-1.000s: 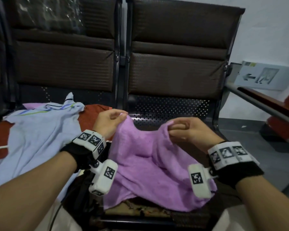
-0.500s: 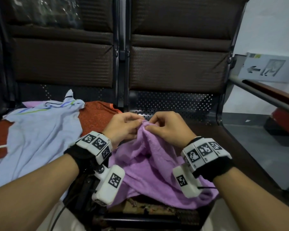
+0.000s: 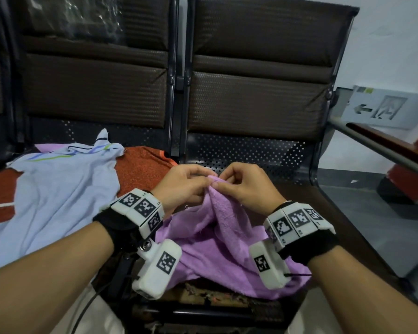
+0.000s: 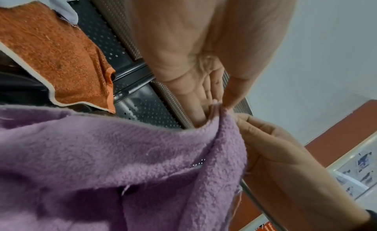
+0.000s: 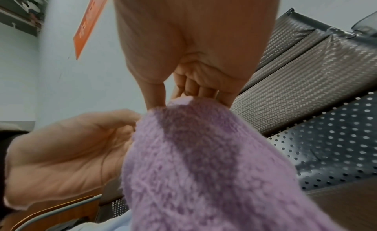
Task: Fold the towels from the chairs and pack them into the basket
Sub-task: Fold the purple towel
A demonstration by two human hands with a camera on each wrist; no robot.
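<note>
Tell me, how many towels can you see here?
3, possibly more hidden: a purple towel pinched by both hands, an orange towel left of it, a light blue towel partly covering the orange.

Bare forearms end in black wrist straps [image 3: 116, 225]. Each carries white blocks printed with black square-code markers [image 3: 140, 208] and a white camera housing [image 3: 158, 268]; a thin black cable [image 3: 297, 275] trails from the right one.

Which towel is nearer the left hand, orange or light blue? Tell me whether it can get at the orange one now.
Probably not yet. The orange towel lies nearer and uncovered just beyond the left hand, but that hand and the right hand both pinch the purple towel; it must let go first.
</note>
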